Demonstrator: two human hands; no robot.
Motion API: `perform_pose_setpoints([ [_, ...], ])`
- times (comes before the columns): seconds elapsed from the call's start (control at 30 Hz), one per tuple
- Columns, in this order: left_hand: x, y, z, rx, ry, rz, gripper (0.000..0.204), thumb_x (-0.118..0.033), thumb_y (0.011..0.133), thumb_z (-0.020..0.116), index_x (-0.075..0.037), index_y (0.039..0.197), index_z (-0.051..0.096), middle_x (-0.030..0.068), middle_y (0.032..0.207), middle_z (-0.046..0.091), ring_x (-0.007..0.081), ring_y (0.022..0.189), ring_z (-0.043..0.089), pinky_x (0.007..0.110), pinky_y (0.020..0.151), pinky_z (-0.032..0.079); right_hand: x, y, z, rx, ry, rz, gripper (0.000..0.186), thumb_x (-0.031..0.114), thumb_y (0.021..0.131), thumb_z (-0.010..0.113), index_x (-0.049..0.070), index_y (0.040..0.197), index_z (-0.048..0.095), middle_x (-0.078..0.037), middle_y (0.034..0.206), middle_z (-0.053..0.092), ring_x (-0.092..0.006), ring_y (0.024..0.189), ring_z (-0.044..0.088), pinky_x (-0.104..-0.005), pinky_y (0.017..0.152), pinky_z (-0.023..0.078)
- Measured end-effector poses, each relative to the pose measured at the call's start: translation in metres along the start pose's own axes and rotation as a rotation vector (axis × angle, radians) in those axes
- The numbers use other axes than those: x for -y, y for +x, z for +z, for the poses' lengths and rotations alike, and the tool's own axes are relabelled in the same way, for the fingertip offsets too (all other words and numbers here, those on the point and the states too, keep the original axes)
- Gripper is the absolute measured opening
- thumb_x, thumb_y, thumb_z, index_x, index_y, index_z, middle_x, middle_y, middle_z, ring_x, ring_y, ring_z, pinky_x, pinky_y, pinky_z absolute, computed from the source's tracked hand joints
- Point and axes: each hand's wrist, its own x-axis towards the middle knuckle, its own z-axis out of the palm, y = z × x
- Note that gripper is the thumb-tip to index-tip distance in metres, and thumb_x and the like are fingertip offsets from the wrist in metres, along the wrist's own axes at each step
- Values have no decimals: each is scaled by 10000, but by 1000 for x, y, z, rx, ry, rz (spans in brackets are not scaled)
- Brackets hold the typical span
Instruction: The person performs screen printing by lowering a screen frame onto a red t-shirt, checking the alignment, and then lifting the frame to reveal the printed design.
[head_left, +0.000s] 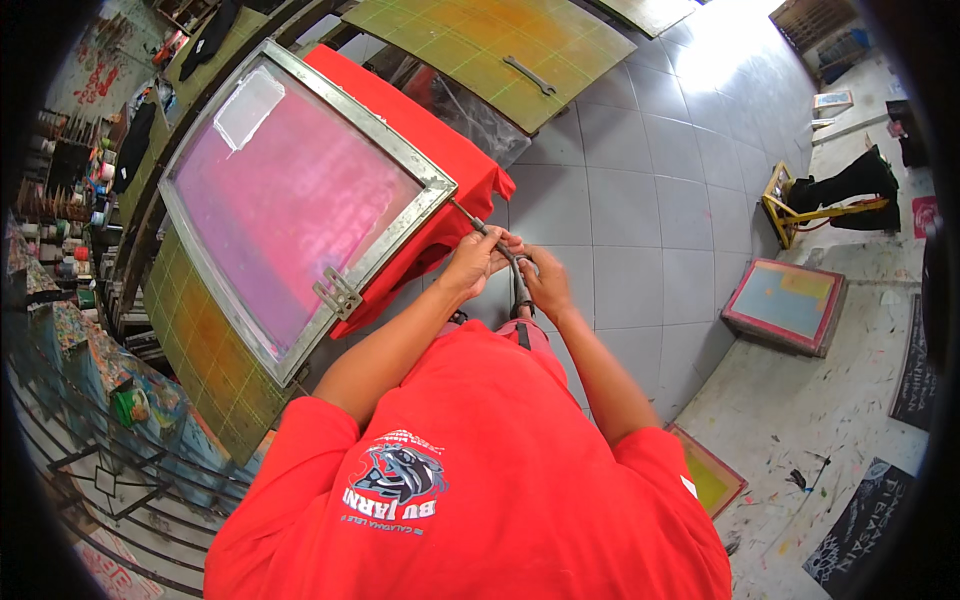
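Note:
A screen printing frame (400,140) with a metal border and pinkish mesh lies over red fabric (375,100) at the left. Beside its near right corner, my left hand (474,262) is closed around a slim metal rod (470,215), which reaches up to that corner. My right hand (545,282) has its fingers curled at the rod's lower, darker end, close to my left fingers. The grips partly cover this end, so its exact shape is unclear. A slotted metal bracket (338,293) sits on the frame's near edge.
A yellow-green gridded board (470,50) carries an open-end wrench (528,75) at the far side. Another gridded board (205,340) extends below the screen. Grey floor tiles (625,215) lie to the right, with framed screens (785,298) by the wall. Shelves of containers (75,240) stand left.

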Motion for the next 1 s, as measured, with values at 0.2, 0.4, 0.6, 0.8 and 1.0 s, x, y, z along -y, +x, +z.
perform_pose_setpoints([
  [0.2, 1, 10, -7, 52, -13, -28, 237, -250, 1001, 437, -56, 953, 565, 123, 1019, 621, 249, 1020, 628, 385, 907, 512, 26, -38, 38, 378, 986, 526, 468, 370, 1018, 316, -15, 1120, 563, -158, 978, 666, -250, 840, 666, -334, 770, 529],
  [0.4, -7, 8, 2, 152, -252, -90, 297, -311, 990, 464, -72, 834, 548, 123, 902, 619, 270, 973, 632, 417, 865, 515, 112, -34, -50, 532, 1597, 698, 524, 429, 1007, 327, -32, 1176, 511, -175, 1007, 654, -234, 835, 669, -310, 749, 544],
  [0.6, -4, 11, -4, 120, -99, -29, 313, -332, 1000, 432, -89, 826, 526, 81, 838, 609, 258, 936, 624, 397, 836, 500, 123, -22, -52, 301, 312, 546, 361, 346, 902, 595, -5, 985, 617, -125, 813, 664, -231, 672, 650, -331, 615, 529],
  [0.8, 13, 22, -29, 137, -88, 5, 245, -307, 998, 449, -110, 878, 529, 39, 806, 595, 172, 796, 608, 334, 742, 471, 143, 46, -41, -124, -104, -75, 348, 329, 810, 666, 23, 976, 660, -160, 967, 652, -308, 839, 640, -403, 694, 495],
  [1.0, 17, 20, -3, -93, -90, 43, 226, -352, 965, 518, -126, 977, 516, -5, 798, 587, 132, 689, 574, 315, 636, 468, 105, 130, 25, 242, -206, 150, 286, 201, 786, 564, 26, 976, 686, -208, 1042, 636, -364, 1014, 597, -445, 872, 472],
])
